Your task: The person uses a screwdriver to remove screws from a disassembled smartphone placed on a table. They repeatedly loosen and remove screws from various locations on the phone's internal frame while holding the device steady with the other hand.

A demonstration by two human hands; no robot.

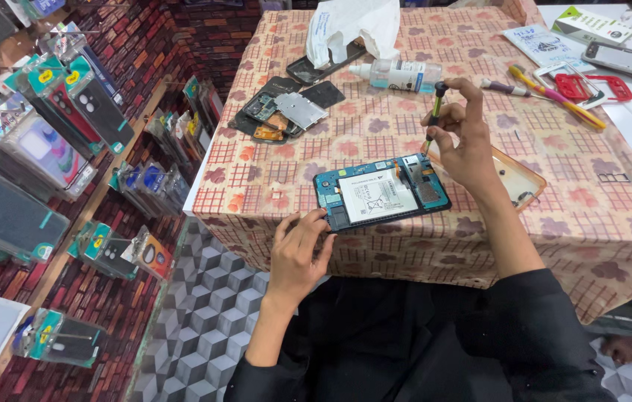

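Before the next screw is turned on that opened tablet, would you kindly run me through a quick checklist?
1. Opened tablet flat on the tablecloth: ok.
2. Left hand steadying the tablet's near left corner: ok.
3. Right hand grip on the screwdriver: ok, upright between fingertips.
4. Screwdriver tip seated in a screw: cannot tell, too small.
5. Removed back cover lies under the right wrist: not ok, crowded.
6. Liquid bottle on its side, cap state: cannot tell.

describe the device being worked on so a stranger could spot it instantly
On the checked floral tablecloth, look at the near edge, between the left hand and right hand. The opened blue-framed tablet lies there, the only device showing a white battery.
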